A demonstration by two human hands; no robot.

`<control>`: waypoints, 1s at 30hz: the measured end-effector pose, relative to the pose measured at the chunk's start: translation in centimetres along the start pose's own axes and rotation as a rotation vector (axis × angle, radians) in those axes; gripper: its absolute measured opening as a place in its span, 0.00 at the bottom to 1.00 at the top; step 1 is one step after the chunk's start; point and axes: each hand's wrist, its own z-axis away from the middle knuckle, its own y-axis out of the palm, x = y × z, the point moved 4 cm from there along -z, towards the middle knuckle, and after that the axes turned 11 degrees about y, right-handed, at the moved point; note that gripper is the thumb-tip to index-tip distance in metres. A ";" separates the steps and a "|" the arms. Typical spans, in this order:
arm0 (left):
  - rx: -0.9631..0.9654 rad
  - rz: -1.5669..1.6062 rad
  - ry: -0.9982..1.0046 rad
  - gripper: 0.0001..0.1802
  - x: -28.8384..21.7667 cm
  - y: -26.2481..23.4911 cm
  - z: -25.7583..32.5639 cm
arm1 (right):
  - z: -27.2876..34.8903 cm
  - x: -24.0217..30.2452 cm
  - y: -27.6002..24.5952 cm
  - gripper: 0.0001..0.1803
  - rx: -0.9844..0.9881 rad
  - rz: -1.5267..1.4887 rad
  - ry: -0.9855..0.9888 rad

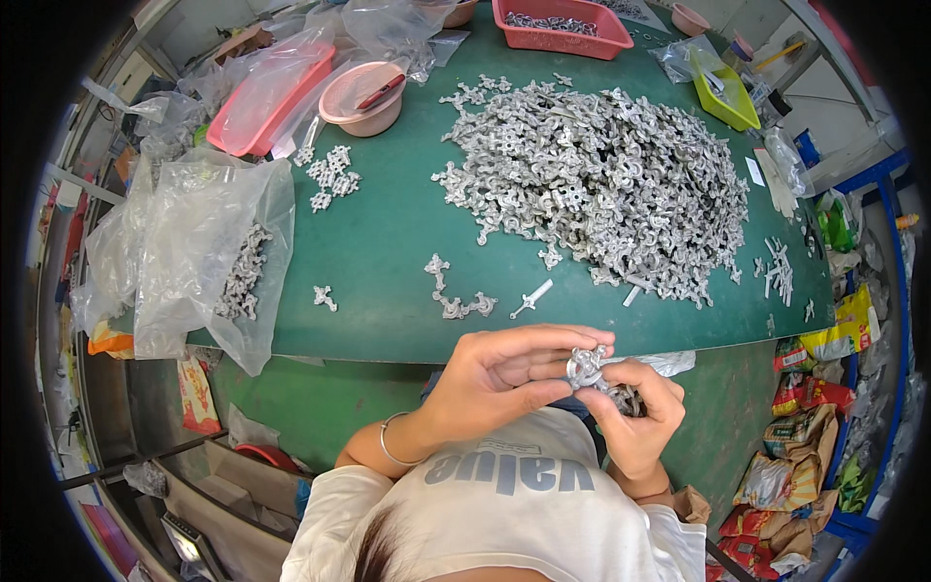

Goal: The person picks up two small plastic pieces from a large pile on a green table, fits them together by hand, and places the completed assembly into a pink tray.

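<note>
Just in front of the table's near edge, my two hands meet around small silver-coloured cast metal parts. My left hand (485, 383) has its fingers curved over and its thumb below, gripping a knobbly metal part (585, 369) at the fingertips. Against that same part presses my right hand (640, 407), its fingers curled round more metal pieces (626, 399), partly hidden in the palm. Beyond the hands, a short silver sword-shaped piece (530, 299) lies on the table, left of a large heap of similar castings (601, 184). A curved row of castings (452, 306) is further left.
On the green table (388, 242) stand a pink bowl (361, 116) with a red-handled tool, a red basket (562, 37) of metal pieces and a yellow-green tray (725, 97). A clear plastic bag (208, 223) covers the left edge. Packages (805, 393) fill a rack at right.
</note>
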 end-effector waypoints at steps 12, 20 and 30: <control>-0.053 0.102 0.000 0.19 0.3 0.2 0.0 | 0.0 0.6 -0.1 0.12 -0.039 0.003 -0.069; 0.060 -0.297 0.043 0.13 1.2 -1.8 1.0 | -0.3 -1.7 1.6 0.05 0.126 -0.200 0.070; -0.625 -1.087 -0.046 0.09 4.2 -14.0 5.9 | -1.4 -10.3 7.8 0.09 0.354 -0.493 0.631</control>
